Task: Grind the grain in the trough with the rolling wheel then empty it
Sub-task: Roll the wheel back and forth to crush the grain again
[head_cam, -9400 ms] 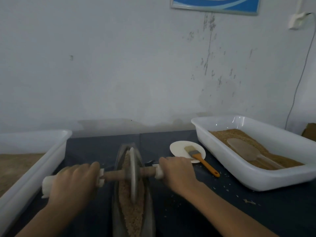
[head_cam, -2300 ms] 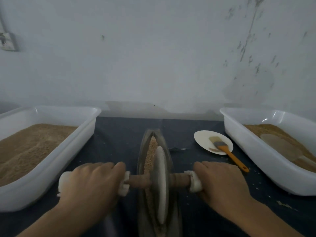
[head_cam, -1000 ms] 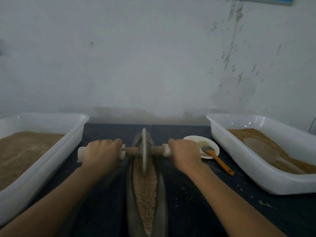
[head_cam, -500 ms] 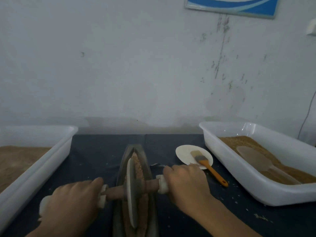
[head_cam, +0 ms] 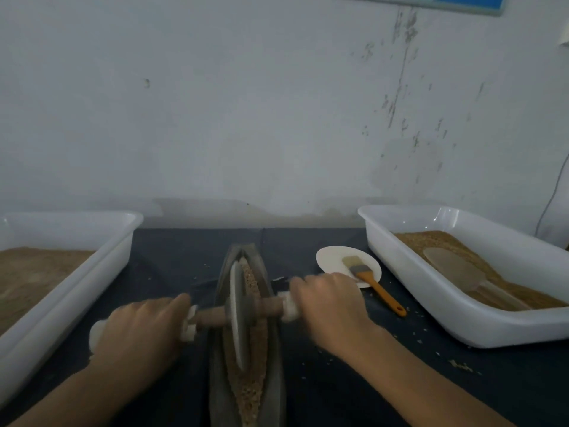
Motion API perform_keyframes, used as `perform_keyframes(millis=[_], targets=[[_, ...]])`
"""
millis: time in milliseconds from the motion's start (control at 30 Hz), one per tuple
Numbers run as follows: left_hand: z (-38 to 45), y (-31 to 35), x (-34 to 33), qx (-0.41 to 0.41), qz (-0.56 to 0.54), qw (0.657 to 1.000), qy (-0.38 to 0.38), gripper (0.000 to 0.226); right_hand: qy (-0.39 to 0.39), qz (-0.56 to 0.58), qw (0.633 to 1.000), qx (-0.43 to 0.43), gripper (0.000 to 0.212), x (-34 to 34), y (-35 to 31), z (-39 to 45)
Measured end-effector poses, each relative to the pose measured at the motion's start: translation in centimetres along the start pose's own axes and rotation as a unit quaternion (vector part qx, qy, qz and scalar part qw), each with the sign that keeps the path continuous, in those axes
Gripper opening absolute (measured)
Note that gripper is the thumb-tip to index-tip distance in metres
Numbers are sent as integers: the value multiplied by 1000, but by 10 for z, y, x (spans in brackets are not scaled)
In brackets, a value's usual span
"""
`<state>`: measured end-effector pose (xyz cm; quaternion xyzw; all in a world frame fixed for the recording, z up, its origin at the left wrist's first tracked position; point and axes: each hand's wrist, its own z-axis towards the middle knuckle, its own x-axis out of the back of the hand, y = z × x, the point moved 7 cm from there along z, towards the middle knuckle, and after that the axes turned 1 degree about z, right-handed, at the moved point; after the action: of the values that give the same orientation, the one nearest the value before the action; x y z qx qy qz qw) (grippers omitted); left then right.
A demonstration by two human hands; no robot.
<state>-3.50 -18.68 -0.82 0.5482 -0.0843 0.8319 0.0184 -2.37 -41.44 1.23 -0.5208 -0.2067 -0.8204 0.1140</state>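
The wooden axle of the grey stone rolling wheel (head_cam: 236,314) is gripped by the left hand (head_cam: 140,329) and right hand (head_cam: 329,303), mid-way along the dark boat-shaped trough (head_cam: 246,343) of tan grain (head_cam: 254,349). Grain could be spilled onto the tabletop (head_cam: 385,380) if the wheel is tilted.

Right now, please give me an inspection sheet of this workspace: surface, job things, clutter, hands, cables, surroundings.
Surface: dark table cover, scattered crumbs.
Job things: trough full of grain; rolling wheel standing in it.
Clutter: brush lying on plate; right tray with grain and paddle; left tray with meal.
Hands: left hand and right hand grip the axle ends.
Cables: one wire on the wall.
Surroundings: stained wall.
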Motion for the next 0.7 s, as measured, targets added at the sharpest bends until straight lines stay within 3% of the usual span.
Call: perform_keyframes(millis=[100,167,200,300,367,600,700], targets=[[-28,-2,9,-19,-38,999,-29,25,26,18,999,35,41,19,-7,-37],[-36,5,18,-92,-67,993,27,45,20,16,999,41,42,21,-7,-44],[-38,5,20,-91,-69,993,34,53,10,23,999,36,39,17,-6,-43],[-18,9,16,-45,35,998,42,39,-26,26,999,-13,22,-5,3,-21],[10,4,1,-2,76,997,20,27,-9,22,999,-43,18,-14,10,4],[75,-10,-16,41,32,999,15,17,55,-18,996,-66,14,-25,23,69],[57,-2,-11,34,48,998,19,29,37,-9,997,-62,17,-27,19,51]])
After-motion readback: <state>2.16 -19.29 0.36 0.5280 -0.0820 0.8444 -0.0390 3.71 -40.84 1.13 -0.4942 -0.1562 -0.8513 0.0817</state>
